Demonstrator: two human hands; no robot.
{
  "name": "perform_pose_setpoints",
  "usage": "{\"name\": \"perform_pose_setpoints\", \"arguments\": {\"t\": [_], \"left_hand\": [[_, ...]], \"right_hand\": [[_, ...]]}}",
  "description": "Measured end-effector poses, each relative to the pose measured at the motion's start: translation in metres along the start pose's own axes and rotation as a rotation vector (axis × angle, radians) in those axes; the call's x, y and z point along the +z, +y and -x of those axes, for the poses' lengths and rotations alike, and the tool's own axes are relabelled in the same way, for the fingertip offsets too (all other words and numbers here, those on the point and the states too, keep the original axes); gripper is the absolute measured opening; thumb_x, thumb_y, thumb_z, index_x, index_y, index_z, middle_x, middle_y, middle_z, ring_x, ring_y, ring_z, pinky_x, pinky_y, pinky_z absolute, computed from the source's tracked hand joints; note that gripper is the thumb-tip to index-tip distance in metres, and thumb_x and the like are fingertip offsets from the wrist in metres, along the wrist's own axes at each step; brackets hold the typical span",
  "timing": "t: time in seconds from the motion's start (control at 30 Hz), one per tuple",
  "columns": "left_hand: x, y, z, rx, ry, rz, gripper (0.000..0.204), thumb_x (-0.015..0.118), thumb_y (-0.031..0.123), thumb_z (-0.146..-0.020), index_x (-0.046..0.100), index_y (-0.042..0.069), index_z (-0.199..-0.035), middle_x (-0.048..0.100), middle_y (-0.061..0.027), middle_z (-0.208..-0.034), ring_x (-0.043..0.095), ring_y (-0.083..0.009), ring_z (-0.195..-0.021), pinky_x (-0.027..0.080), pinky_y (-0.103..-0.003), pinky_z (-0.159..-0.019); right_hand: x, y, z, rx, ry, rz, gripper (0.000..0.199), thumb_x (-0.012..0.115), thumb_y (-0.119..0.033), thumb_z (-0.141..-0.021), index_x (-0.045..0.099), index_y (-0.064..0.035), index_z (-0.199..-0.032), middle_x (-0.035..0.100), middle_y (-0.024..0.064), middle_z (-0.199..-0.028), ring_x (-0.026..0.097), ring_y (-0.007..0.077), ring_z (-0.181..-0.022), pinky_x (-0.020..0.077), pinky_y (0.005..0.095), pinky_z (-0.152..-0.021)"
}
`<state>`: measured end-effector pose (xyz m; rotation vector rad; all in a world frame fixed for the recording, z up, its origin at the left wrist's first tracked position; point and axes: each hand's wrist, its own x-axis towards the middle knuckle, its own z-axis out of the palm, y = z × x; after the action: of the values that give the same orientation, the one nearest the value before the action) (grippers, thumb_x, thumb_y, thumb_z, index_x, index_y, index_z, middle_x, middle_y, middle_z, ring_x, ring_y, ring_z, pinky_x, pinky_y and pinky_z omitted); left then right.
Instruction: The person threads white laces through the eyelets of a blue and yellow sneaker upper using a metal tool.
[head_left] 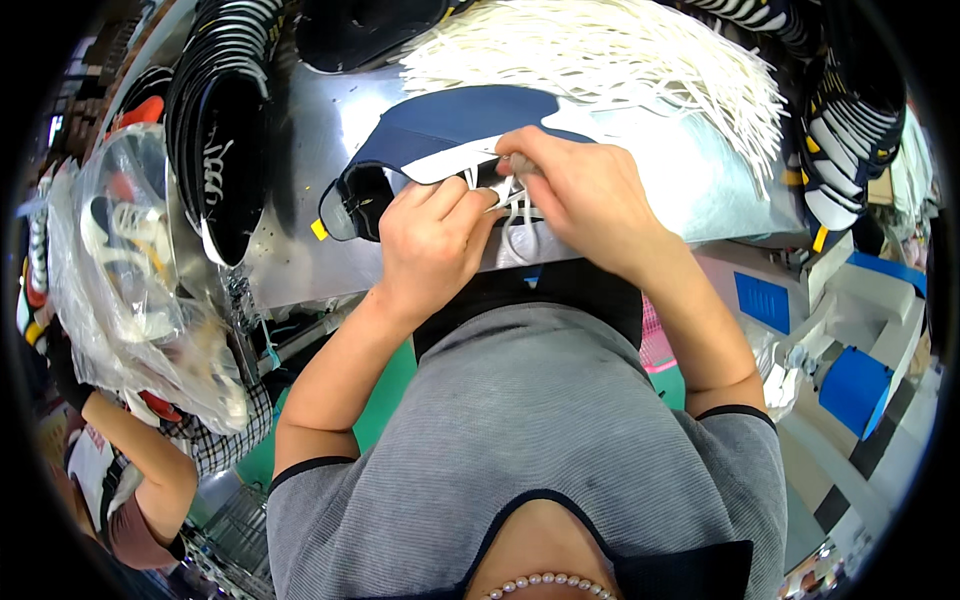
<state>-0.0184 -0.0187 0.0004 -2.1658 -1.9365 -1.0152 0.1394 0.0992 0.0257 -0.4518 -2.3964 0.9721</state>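
Pinching a white lace (510, 205) with both hands, we are working over a navy shoe upper (440, 130) that is lying flat on the metal counter (300, 260). Our left hand (430, 240) is closing its grip on the lace, thumb and forefinger pressed together near the eyelets. Our right hand (590, 195) is clamping its grip on the lace too, fingertips meeting just beside the left ones, so the two hands are touching over the upper's lacing area. A loop of lace is hanging below our fingers toward the counter's near edge.

Behind the upper, a big heap of loose white laces (620, 60) is spreading across the counter's far side. A stack of dark shoe uppers (220, 130) is standing on the left, and another stack with yellow tags (845, 130) is sitting on the right. A clear plastic bag (130, 270) is hanging off the left side. Another person's arm (140, 460) is showing at the lower left, well apart from our hands.
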Motion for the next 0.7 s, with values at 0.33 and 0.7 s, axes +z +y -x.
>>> {"name": "perform_pose_setpoints", "arguments": {"t": [0.33,0.7], "left_hand": [[0.013,-0.008,0.013,0.180,0.098,-0.132,0.017,0.073,0.006,-0.067,0.067,0.008,-0.083,0.051,-0.0001,-0.068,0.053,-0.0172,-0.063,0.040,-0.031,-0.056],[0.003,-0.005,-0.002,0.097,-0.080,0.085,0.018,0.080,0.009,-0.073,0.068,0.007,-0.086,0.057,-0.0042,-0.071,0.055,-0.0234,-0.068,0.040,-0.035,-0.060]], "right_hand": [[0.012,0.008,0.003,0.126,-0.256,0.432,0.015,0.063,-0.012,-0.086,0.055,-0.0051,-0.097,0.067,0.0101,-0.076,0.068,0.0314,-0.070,0.0505,0.0400,-0.057],[-0.015,0.052,-0.012,0.309,0.107,-0.479,0.030,0.065,-0.020,-0.094,0.066,-0.0069,-0.120,0.073,0.0096,-0.107,0.070,0.0217,-0.096,0.0537,0.0320,-0.088]]}}
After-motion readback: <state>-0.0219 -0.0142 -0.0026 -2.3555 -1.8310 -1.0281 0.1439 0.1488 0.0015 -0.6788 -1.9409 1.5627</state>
